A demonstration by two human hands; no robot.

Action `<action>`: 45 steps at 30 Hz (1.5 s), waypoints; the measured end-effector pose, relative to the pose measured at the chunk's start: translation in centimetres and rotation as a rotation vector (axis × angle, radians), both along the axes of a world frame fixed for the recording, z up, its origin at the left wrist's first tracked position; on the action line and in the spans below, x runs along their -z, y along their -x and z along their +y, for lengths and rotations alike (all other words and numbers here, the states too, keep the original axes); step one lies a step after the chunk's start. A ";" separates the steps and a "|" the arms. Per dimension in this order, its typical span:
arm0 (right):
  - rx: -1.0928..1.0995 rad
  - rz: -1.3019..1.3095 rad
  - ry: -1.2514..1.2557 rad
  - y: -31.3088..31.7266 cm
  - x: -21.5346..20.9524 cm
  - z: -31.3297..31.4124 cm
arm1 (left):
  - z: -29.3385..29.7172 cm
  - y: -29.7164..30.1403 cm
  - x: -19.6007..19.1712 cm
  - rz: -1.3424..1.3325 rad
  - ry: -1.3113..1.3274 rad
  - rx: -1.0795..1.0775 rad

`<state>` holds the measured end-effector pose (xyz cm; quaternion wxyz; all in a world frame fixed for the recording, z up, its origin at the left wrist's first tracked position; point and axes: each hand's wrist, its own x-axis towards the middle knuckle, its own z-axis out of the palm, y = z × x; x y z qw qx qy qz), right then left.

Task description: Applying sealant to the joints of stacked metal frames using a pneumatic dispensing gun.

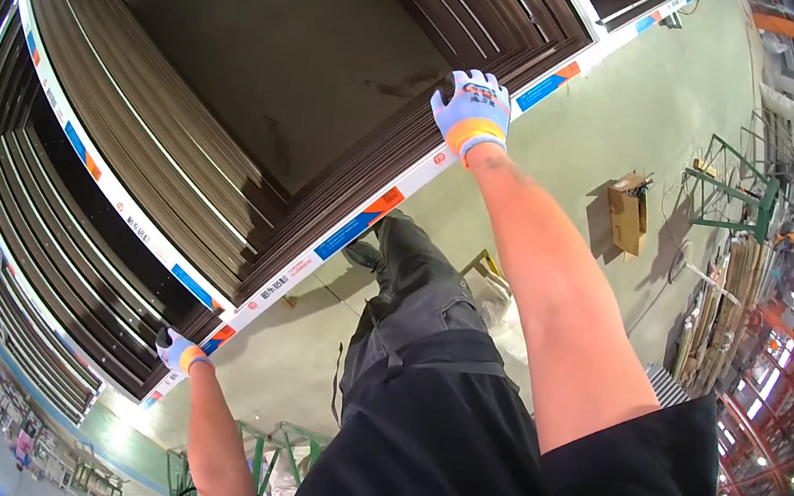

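A large rectangular frame of dark brown metal [416,178] lies in front of me, its near edge covered in white film with blue and orange patches. More dark frames nest beneath and beside it in a layered stack [127,92]. My right hand [477,110], in a pale glove with a yellow cuff, is closed over the near bar, right of the middle. At the near left corner, my left hand [177,352] in the same kind of glove grips the film-covered edge. Some of its fingers are hidden by the bar.
An open cardboard box [628,216] sits on the pale green floor [566,180] to the right. Beyond it stand a green metal stand [740,193] and a pile of long brown strips [715,330]. Green stands [285,449] show beside my left arm. A distant person [24,443] is at lower left.
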<state>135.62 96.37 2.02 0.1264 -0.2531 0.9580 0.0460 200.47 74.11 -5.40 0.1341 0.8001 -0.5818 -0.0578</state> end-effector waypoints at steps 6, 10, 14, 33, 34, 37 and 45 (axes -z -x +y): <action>-0.074 0.152 -0.047 0.4 0.8 0.0 | -0.8 -0.3 0.8 -0.210 0.010 -0.002; -0.032 0.032 -0.009 0.6 0.2 0.3 | -0.9 -0.1 0.4 -0.135 -0.032 0.045; -0.018 -0.021 0.088 0.0 -0.8 -0.3 | -0.8 -0.9 0.5 -0.117 -0.019 -0.024; -0.020 -0.037 0.061 0.4 -1.7 0.2 | -0.9 0.3 1.3 -0.187 -0.082 -0.120; -0.029 -0.059 0.047 0.2 -1.9 -0.3 | -1.0 -0.4 1.4 -0.244 -0.020 -0.139; -0.021 -0.051 0.028 0.7 -2.0 0.6 | -0.9 0.9 1.3 -0.135 -0.148 -0.100; -0.010 -0.043 0.058 0.6 -1.7 0.7 | 1.1 4.3 -2.1 -0.205 -0.047 -0.013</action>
